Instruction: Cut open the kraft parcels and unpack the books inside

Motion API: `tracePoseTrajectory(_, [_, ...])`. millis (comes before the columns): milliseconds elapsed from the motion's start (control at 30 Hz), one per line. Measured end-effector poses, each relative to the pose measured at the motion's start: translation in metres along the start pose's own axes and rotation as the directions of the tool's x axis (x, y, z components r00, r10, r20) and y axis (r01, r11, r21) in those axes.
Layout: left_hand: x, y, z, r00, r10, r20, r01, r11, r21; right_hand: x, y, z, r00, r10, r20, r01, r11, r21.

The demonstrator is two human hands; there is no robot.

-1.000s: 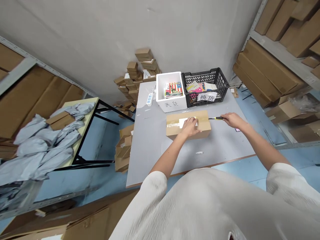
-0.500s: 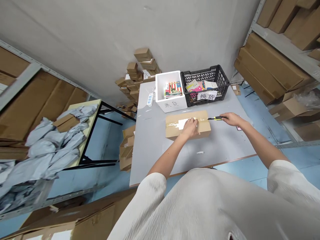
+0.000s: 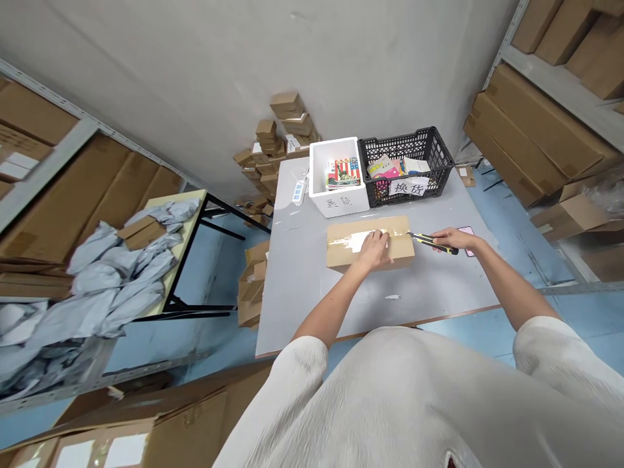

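A taped cardboard box [image 3: 402,244] with a white label on top lies on the grey table. My left hand [image 3: 374,249] rests on it, fingers spread over the label and thumb near the front edge. To the right of the box, my right hand [image 3: 447,239] is closed around a black and yellow utility knife [image 3: 429,242]. The blade points left, its tip at the box's right end, by the tape seam. Whether the tip is in the cardboard I cannot tell.
Behind the box stand a white foam bin [image 3: 341,202] with books and a black plastic crate [image 3: 441,172] with booklets. A phone [image 3: 467,230] lies beyond my right wrist, and a power strip [image 3: 298,192] left of the bin. Shelves of cartons [image 3: 541,123] flank the table.
The knife has turned, its handle end swinging towards me, and more of it shows below my right hand. My left hand stays on the box. The view has shifted slightly.
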State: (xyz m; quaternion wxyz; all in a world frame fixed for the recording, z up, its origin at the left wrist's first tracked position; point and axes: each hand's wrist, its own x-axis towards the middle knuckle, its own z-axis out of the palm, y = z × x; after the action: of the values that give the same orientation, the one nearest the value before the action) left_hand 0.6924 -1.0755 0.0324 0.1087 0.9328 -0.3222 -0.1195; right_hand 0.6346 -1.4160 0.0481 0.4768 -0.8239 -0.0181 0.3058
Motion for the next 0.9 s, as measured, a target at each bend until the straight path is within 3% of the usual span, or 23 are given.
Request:
tracePoseTrajectory(133, [0.004, -0.002, -0.001, 1.000, -0.001, 0.014, 0.001, 1.000, 0.005, -0.012, 0.000, 0.001, 0.999, 0.034, 0.012, -0.032, 0.994, -0.106])
tracePoseTrajectory(367, [-0.001, -0.002, -0.006, 1.000, 0.012, -0.025, -0.014, 0.998, -0.055, -0.031, 0.010, 0.006, 0.971, 0.032, -0.239, 0.002, 0.990, 0.139])
tracePoseTrajectory(467, [0.004, 0.002, -0.008, 0.996, -0.050, -0.067, 0.044, 0.995, -0.094, -0.033, 0.006, 0.014, 0.955, 0.015, -0.295, 0.025, 0.991, 0.131])
tracePoseTrajectory(667, [0.031, 0.007, 0.002, 0.979, -0.136, -0.153, 0.119, 0.986, -0.114, -0.028, -0.001, 0.028, 0.913, -0.161, -0.375, 0.079, 0.971, -0.226])
tracePoseTrajectory(800, [0.047, -0.003, 0.007, 0.990, -0.129, -0.060, 0.121, 0.985, -0.124, -0.027, -0.004, 0.032, 0.907, -0.251, -0.339, 0.043, 0.854, -0.519])
tracePoseTrajectory(900, [0.056, -0.011, 0.002, 0.991, -0.128, 0.027, 0.131, 0.981, -0.142, -0.026, -0.007, 0.034, 0.911, -0.231, -0.342, -0.020, 0.802, -0.597])
